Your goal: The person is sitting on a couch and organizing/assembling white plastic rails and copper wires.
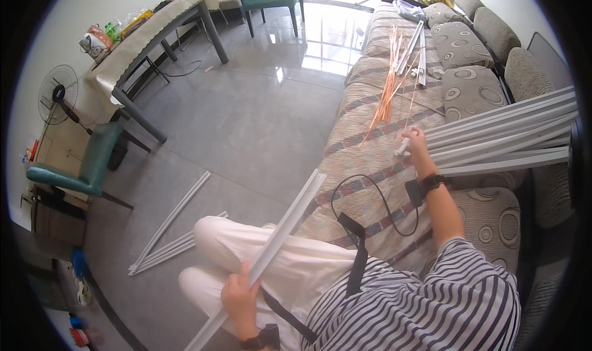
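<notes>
My left hand [239, 297] is closed around a long white channel-shaped rail [277, 237], which lies slantwise across my lap. Out to the right, my right hand [417, 142] reaches over the sofa, its fingers closed on a small white plastic piece [404, 146]. Its exact kind is too small to tell. Just beyond that hand a loose bundle of thin orange-brown sticks [387, 95] rests on the quilted sofa cover [354, 129]. Beside my right wrist, a stack of long white rails [505, 132] lies over the seat and backrest.
More white strips [419, 52] lie farther along the sofa. On the floor at the left are several white rails [169, 224]. A black cord [333, 194] loops over the sofa cover near my lap. A green chair [102, 160], a fan [58, 93] and a covered table [148, 45] stand left.
</notes>
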Available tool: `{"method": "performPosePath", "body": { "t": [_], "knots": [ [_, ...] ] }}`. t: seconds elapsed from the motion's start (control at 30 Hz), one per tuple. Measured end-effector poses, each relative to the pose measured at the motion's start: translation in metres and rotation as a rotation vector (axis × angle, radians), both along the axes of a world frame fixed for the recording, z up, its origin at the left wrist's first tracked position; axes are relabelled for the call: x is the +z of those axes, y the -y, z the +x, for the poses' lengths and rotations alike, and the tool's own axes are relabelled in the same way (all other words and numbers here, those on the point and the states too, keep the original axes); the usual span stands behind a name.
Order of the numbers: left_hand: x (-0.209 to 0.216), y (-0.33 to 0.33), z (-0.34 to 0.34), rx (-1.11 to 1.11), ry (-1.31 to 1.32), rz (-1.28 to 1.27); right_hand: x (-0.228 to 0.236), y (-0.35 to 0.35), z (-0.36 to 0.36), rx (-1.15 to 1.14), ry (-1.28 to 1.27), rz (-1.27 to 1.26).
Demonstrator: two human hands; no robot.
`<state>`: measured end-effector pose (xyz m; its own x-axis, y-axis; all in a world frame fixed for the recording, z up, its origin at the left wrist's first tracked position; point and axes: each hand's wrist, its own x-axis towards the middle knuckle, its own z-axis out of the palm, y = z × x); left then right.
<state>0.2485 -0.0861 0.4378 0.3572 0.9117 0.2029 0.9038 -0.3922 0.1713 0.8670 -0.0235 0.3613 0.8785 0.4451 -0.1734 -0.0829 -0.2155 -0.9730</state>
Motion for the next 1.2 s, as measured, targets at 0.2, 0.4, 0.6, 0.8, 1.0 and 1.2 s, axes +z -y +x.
{"method": "performPosePath", "body": {
  "t": [0.2,0.4,0.6,0.8,1.0,1.2],
  "knots": [
    [-0.005,-0.005,0.003,-0.015,-0.004,0.017,-0.040,0.011,0.048,-0.087,0.670,-0.395],
    [0.003,-0.002,0.006,-0.002,0.017,0.005,-0.010,0.006,-0.039,-0.007,1.044,-0.469],
    [0.014,0.001,0.005,0.019,0.113,-0.068,0.081,-0.004,-0.263,1.091,1.228,0.119],
    [0.022,0.034,-0.036,0.198,0.154,-0.048,0.052,-0.020,-0.346,1.562,1.427,0.303],
    [0.007,0.120,-0.126,0.645,-0.040,0.074,0.059,-0.044,-0.320,1.527,1.432,0.280],
    [0.004,0.160,-0.145,0.743,-0.114,0.035,0.061,-0.058,-0.303,1.255,1.637,0.077]
  ]
}}
